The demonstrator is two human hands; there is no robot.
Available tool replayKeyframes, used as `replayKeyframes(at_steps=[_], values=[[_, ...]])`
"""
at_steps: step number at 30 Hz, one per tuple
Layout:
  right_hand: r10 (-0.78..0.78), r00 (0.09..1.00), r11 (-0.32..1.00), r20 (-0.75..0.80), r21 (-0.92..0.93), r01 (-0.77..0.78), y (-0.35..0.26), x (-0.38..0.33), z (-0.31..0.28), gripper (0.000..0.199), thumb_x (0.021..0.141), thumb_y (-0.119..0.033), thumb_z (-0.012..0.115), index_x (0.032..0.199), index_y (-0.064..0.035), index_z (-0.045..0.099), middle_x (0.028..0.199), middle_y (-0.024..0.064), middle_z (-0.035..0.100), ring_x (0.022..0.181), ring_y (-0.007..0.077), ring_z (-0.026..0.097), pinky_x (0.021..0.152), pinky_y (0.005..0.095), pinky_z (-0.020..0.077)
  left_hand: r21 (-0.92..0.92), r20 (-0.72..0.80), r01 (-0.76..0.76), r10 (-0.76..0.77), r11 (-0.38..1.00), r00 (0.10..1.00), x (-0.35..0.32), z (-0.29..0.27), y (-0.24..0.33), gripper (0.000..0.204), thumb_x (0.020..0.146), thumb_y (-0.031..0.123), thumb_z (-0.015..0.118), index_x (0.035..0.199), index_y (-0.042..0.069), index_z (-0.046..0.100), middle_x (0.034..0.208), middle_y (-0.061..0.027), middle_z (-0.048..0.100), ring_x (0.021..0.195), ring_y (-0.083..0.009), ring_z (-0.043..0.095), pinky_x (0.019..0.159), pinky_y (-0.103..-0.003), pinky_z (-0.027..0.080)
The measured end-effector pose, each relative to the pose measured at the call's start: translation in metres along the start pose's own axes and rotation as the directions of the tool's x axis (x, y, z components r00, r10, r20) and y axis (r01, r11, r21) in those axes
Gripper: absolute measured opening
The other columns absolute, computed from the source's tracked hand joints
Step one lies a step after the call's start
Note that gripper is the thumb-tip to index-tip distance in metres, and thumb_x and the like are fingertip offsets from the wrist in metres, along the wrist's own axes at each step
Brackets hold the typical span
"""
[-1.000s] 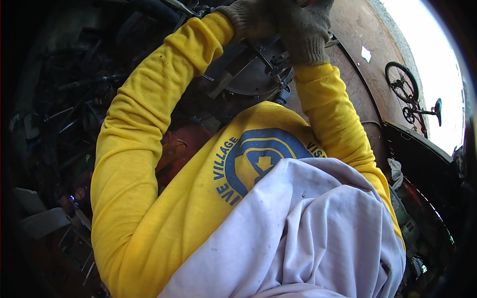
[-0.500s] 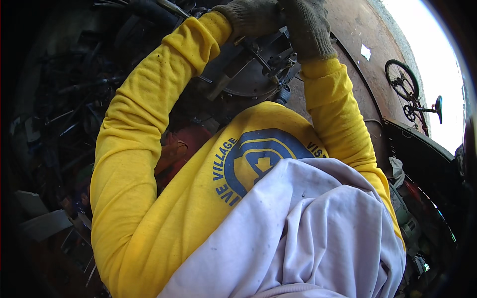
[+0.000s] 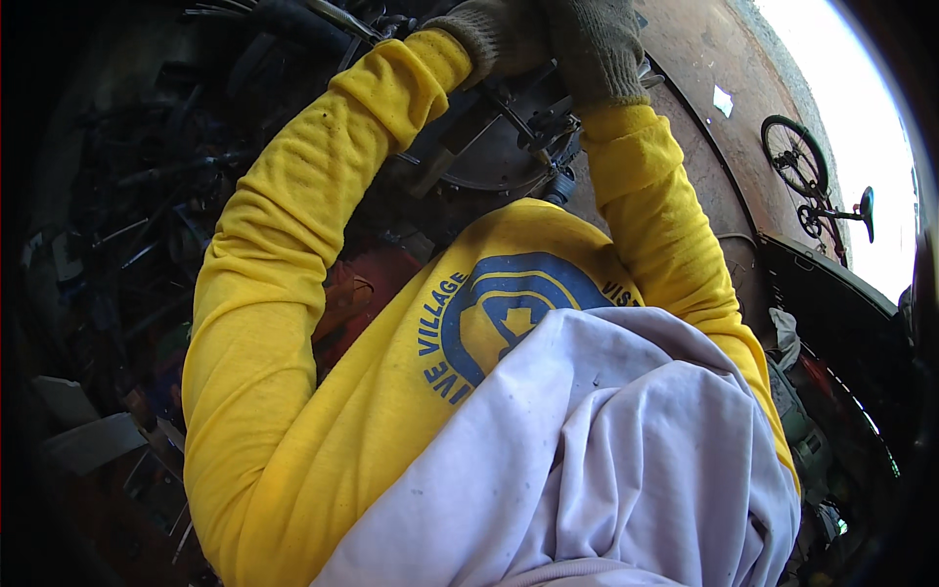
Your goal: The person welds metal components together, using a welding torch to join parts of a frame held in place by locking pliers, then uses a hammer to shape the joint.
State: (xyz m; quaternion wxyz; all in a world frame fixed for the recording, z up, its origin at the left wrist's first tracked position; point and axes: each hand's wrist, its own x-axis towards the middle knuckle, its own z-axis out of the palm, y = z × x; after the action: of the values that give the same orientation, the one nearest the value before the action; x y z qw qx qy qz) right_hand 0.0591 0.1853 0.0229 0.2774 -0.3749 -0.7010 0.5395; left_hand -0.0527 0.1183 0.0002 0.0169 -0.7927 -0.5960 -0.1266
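Both of my hands wear grey-brown knit gloves and sit close together at the top edge, above dark metal machinery. My left hand reaches in from the left, and its fingers are out of sight beyond my right hand and the picture's edge. Beside it, my right hand points upward with its fingers cut off by the top edge. What either hand holds cannot be seen. Just below them are a metal bracket assembly and a round dark metal plate. A small shiny metal piece shows beside my right wrist.
A bicycle stands at the right near the bright open ground. Dark piled metal parts fill the left side. A curved metal bar rises left of my left hand. White paper lies on the brown floor.
My left hand and forearm have shifted slightly right, and my right hand slightly left. The shiny metal piece beside my right wrist shows more now.
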Motion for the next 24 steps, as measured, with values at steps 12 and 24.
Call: replayKeyframes(at_steps=[12,24], values=[[0.168,0.913,0.939,0.372,-0.341,-0.033,-0.013,0.066,-0.080,0.065,0.100,-0.061,0.053,0.100,0.0004,0.075,0.073,0.0079,0.067,0.064,0.0164,0.061,0.059,0.0350,0.0500,0.091,0.217,0.444,-0.453,0.891,0.864,-0.009,0.001,0.012,0.032,0.100,0.033,0.059,0.125,0.014,0.065,0.122,-0.0211,0.064,0.111,-0.0384,0.067,0.098,-0.046,0.056],[-0.312,0.524,0.751,0.793,-0.132,0.647,0.027,0.134,-0.101,0.033,0.103,-0.033,0.059,0.107,-0.0037,0.075,0.096,0.0059,0.072,0.081,0.0161,0.066,0.073,0.0350,0.0564,-0.328,0.178,0.632,-0.611,0.702,0.771,0.000,-0.027,0.031,0.042,0.095,0.035,0.060,0.125,0.005,0.064,0.112,-0.0239,0.072,0.104,-0.0401,0.070,0.094,-0.047,0.057]])
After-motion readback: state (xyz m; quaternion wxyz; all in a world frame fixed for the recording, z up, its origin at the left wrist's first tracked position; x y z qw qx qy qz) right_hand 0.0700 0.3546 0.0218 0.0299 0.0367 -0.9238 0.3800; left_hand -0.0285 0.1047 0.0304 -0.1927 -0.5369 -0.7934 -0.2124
